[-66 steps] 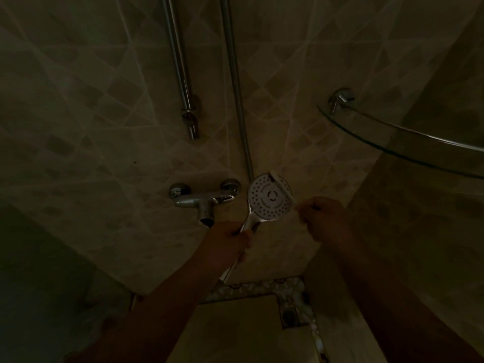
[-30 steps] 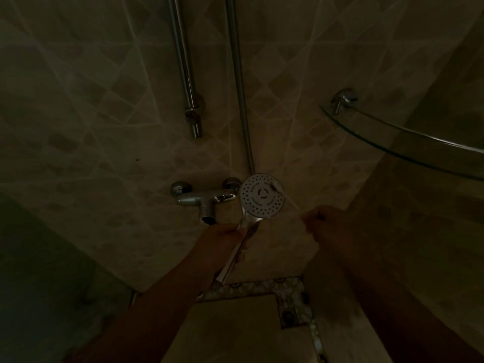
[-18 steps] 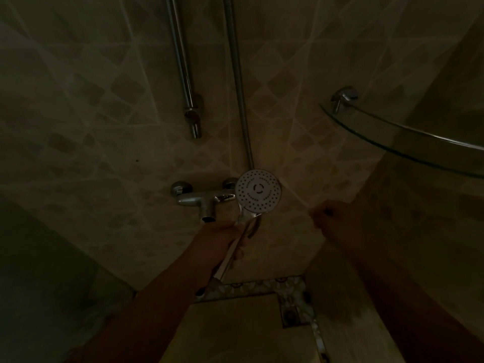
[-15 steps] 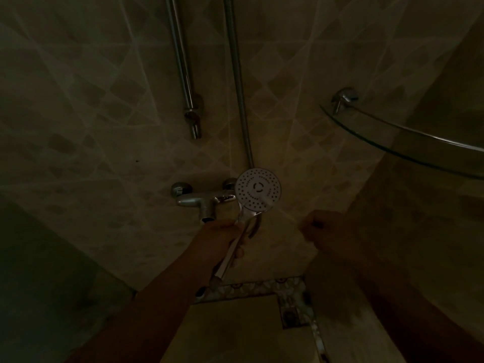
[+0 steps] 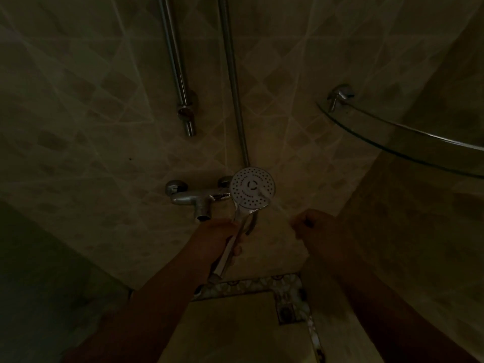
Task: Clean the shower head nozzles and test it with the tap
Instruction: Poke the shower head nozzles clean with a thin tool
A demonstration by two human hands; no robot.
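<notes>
The round white shower head [image 5: 252,187] faces me, its nozzle dots visible. My left hand [image 5: 217,235] grips its chrome handle from below. My right hand [image 5: 315,227] is curled to the right of the head and holds a thin pale tool [image 5: 273,205]. The tool is blurred, and its tip lies on the lower right of the nozzle face. The chrome tap [image 5: 195,199] is fixed to the tiled wall just left of the head, with its spout above my left hand.
The hose [image 5: 234,82] runs up the wall from behind the shower head. A chrome rail with a holder [image 5: 180,74] hangs to its left. A curved glass shelf [image 5: 392,138] juts out at upper right. Patterned border tiles [image 5: 262,285] edge the floor below. The light is very dim.
My right hand drew back to the right, then returned, and the tool's tip lies on the nozzle face again. The shower head shifted slightly left and up in my left hand.
</notes>
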